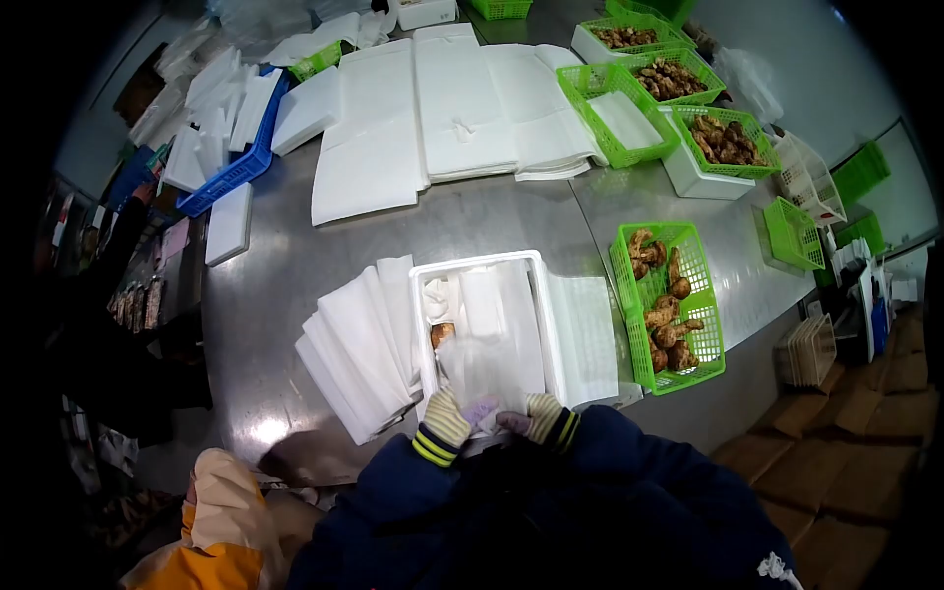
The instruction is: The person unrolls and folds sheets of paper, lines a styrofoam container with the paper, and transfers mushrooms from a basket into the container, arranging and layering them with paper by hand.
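Observation:
Both my hands wear striped knit gloves and meet at the near end of a white foam box [553,334]. My left hand [460,418] is closed, its fingers at thin white wrapping paper [482,369]. Close beside it, my right hand [531,418] is closed at the same paper. Folded white sheets lie inside the box, and a brown mushroom [442,334] shows at its left side. A fan of white sheets [354,344] lies left of the box, and more sheets [582,334] lie to its right.
A green basket [701,285] holds several mushrooms on the right. Large white sheet stacks [462,108] lie at the back. Green baskets with mushrooms [728,143] stand back right, a blue crate [236,175] back left. Another person's orange-and-cream clothing [226,511] shows lower left.

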Available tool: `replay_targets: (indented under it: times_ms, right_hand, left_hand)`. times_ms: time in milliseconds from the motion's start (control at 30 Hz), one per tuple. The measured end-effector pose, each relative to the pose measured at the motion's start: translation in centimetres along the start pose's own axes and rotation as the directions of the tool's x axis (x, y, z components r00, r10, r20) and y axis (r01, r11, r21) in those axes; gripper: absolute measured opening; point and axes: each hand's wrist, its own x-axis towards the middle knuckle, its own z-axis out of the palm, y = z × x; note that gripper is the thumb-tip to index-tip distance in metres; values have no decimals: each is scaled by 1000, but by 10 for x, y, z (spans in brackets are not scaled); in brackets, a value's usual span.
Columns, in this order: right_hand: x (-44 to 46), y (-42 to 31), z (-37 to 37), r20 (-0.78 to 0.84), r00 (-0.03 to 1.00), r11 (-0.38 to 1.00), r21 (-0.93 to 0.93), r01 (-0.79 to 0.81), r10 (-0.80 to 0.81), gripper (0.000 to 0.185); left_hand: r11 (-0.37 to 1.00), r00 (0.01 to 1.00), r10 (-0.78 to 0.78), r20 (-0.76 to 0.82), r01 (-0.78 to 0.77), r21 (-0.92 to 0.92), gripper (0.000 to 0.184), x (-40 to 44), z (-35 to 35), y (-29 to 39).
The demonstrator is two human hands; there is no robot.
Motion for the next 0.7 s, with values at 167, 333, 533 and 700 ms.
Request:
replay_targets:
  times_ms: [167,333,533,700]
  right_hand:
    - [39,-6,-20,60,916,917,-71,-393,397,41]
    - [44,-18,-21,-65,911,908,-79,-413,408,76]
    - [32,27,-8,-138,925,892,-248,-378,354,72]
    - [18,40,2,-153,973,968,-159,-196,172,72]
  left_hand:
    - [983,937,158,-313,-120,137,69,58,-8,-41]
    - [371,920,363,149,-290,882,63,77,4,-16]
    - [179,962,233,141,-185,966,61,98,8,-68]
    - [151,963,247,112,-153,977,61,99,11,-72]
